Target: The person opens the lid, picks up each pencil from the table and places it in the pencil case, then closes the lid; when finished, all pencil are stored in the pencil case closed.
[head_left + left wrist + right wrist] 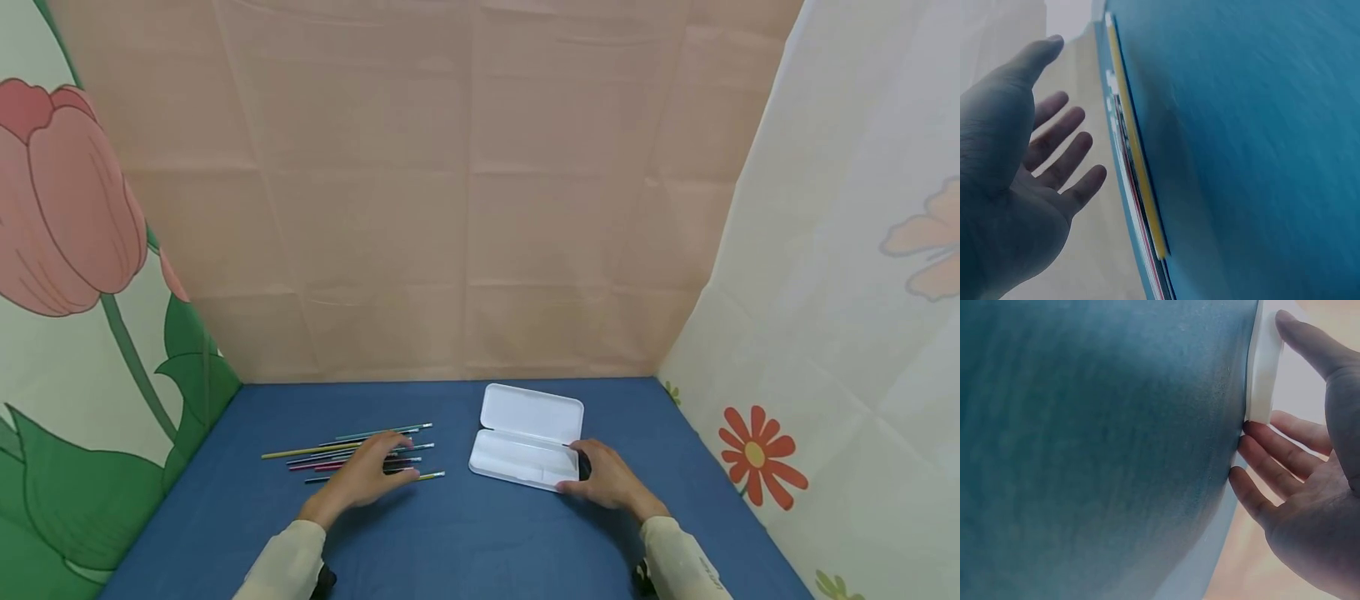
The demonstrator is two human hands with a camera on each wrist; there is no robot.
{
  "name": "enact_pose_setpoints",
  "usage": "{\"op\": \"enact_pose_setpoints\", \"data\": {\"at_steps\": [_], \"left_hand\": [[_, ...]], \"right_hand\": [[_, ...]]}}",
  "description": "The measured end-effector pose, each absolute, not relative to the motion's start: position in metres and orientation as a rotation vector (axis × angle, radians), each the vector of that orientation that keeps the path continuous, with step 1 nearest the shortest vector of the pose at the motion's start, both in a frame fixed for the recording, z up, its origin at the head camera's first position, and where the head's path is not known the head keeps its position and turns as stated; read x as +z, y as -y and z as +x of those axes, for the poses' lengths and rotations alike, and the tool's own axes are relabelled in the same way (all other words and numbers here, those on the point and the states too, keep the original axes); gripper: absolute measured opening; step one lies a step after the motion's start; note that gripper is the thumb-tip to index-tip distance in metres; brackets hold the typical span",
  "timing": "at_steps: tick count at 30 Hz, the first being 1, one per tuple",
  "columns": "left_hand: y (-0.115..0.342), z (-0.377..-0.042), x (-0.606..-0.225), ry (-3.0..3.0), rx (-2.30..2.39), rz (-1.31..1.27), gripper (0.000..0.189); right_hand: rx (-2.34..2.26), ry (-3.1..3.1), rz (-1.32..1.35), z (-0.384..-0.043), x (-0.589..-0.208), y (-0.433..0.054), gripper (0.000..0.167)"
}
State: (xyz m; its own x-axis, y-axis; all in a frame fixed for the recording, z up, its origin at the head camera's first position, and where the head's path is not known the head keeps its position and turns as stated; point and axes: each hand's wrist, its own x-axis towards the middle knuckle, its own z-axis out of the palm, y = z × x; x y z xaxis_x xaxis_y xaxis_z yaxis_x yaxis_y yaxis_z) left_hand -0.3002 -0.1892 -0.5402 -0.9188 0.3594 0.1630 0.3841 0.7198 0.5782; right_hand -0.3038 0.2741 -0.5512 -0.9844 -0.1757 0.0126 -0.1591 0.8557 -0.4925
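Note:
Several thin pencils (pixel 330 451) lie in a loose bundle on the blue cloth, mostly dark with pale tips, one yellow pencil (pixel 1134 134) among them. Over their right part hovers my left hand (pixel 367 473), thumb and fingers spread apart, and nothing is seen in its grasp. A white hinged pencil case (pixel 517 457) lies right of the pencils, lid raised and leaning back, its tray bare inside. My right hand (pixel 606 477) holds the case's right end, thumb at the front corner and index finger toward the hinge side. In the right wrist view, its lower fingertips touch the cloth.
Blue cloth (pixel 465 542) covers the table. A beige sheet (pixel 465 208) hangs behind it. Printed curtains stand on both sides, with a tulip (pixel 82 200) at left and a red flower (pixel 763 458) at right.

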Motion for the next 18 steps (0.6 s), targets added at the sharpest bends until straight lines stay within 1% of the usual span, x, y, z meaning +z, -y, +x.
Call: {"op": "enact_pose_setpoints", "data": {"at_steps": [5, 13, 18], "left_hand": [[0.204, -0.295, -0.541, 2.858, -0.952, -0.636, 0.046], [0.215, -0.292, -0.544, 2.886, -0.958, -0.706, 0.045], [0.217, -0.293, -0.549, 2.892, -0.993, -0.75, 0.04]], "right_hand": [[-0.784, -2.981, -0.255, -0.304, -0.552, -0.275, 0.088], [-0.788, -2.974, -0.241, -0.305, -0.552, -0.276, 0.09], [-0.784, -2.968, -0.229, -0.305, -0.55, -0.275, 0.091]]}}
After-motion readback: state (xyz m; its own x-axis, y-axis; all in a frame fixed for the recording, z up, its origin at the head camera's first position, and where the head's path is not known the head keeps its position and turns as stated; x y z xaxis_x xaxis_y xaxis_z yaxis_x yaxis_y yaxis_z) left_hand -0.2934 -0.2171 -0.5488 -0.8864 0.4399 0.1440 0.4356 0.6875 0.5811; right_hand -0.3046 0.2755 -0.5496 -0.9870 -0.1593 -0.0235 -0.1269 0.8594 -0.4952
